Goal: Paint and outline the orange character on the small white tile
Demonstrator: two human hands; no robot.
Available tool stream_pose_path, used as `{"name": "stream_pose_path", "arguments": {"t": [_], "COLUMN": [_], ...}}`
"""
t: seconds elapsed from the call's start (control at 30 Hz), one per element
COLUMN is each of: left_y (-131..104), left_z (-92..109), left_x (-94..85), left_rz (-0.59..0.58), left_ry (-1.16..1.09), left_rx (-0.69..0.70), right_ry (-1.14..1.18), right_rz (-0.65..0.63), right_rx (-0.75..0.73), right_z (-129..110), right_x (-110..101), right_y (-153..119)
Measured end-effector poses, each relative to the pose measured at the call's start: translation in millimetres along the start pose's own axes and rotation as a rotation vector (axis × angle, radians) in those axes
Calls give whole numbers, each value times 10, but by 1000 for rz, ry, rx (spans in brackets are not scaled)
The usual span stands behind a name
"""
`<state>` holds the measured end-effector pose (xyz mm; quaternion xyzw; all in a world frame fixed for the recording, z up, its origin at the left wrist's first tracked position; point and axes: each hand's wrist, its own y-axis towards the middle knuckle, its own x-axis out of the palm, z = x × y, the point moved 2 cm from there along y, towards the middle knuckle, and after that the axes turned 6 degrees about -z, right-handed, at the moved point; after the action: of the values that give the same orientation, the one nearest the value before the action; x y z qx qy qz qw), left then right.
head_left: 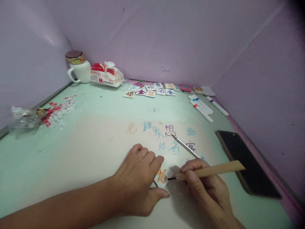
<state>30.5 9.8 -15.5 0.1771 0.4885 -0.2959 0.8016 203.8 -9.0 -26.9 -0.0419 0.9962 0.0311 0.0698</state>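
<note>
My left hand (143, 175) grips a small white tile (166, 178) between its fingers and thumb. An orange written character shows on the tile's face; my fingers cover its left part. In my right hand (207, 187) is a wooden-handled carving tool (216, 168), held like a pen. Its dark metal tip points left and meets the tile's right side, close to the orange strokes. Just beyond my right hand lies a slim silver craft knife (187, 147), its point toward the far side. Characters (170, 130) in several colours are written on the tabletop around it.
At the back stand a lidded white mug (82, 71) and a tissue pack (107, 76). Several character tiles (160, 91) line the wall. Markers (201, 109) and a black phone (247, 165) lie right. Red and white shavings (59, 111) and a clear plastic bag (25, 121) are left.
</note>
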Motion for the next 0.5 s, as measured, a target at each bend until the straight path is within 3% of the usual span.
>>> {"name": "stream_pose_path", "arguments": {"t": [0.27,0.5], "left_y": [8,1], "left_z": [3,2], "left_x": [-2,7], "left_rz": [10,-16], "left_ry": [-18,-39], "left_rx": [-2,6], "right_ry": [-119,-156], "right_rz": [40,74], "right_rx": [-125,-96], "right_z": [-55,-71], "right_x": [66,120], "right_y": [8,14]}}
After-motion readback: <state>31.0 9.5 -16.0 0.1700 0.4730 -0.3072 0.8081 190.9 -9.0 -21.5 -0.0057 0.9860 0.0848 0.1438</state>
